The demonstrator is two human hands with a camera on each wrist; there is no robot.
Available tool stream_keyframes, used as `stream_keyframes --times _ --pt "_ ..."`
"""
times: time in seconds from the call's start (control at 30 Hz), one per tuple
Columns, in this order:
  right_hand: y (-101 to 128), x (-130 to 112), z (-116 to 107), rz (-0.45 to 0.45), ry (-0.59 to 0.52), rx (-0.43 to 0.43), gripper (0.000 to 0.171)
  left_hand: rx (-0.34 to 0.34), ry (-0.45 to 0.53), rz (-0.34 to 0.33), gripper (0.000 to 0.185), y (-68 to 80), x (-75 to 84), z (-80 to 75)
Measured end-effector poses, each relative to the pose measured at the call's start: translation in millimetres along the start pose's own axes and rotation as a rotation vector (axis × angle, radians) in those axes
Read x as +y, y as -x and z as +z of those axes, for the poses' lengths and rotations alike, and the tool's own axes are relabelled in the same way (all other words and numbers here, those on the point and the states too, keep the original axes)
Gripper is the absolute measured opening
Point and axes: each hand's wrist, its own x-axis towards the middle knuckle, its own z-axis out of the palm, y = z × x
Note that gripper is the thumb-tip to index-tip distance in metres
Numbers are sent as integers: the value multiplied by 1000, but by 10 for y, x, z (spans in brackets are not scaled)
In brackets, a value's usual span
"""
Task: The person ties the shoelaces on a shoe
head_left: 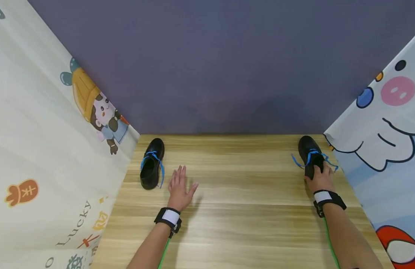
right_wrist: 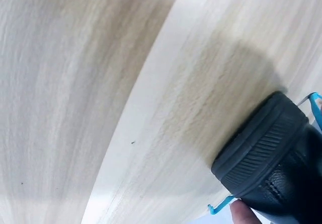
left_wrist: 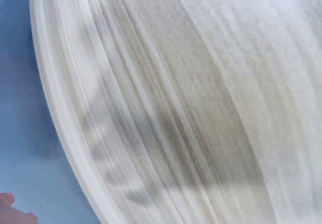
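Note:
Two black shoes with blue laces stand on a wooden table. The left shoe sits near the table's far left corner, toe pointing away. My left hand lies open and flat on the table just right of it, fingers straight, not touching it. The right shoe is at the far right edge. My right hand grips its heel end with curled fingers. In the right wrist view the shoe's ridged black heel fills the lower right, with a fingertip beneath it.
Printed cartoon curtains hang along both sides: one on the left, one on the right. A plain purple wall closes the back. Both wrists wear black bands with green cables. The left wrist view shows only blurred wood grain.

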Motion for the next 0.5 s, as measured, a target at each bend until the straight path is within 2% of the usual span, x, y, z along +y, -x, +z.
stream_keyframes --times 0.33,0.5 --pt "14 17 -10 -43 -8 10 47 13 -6 18 85 29 16 71" --pt "79 13 4 -61 -30 19 46 -12 7 12 85 42 46 81"
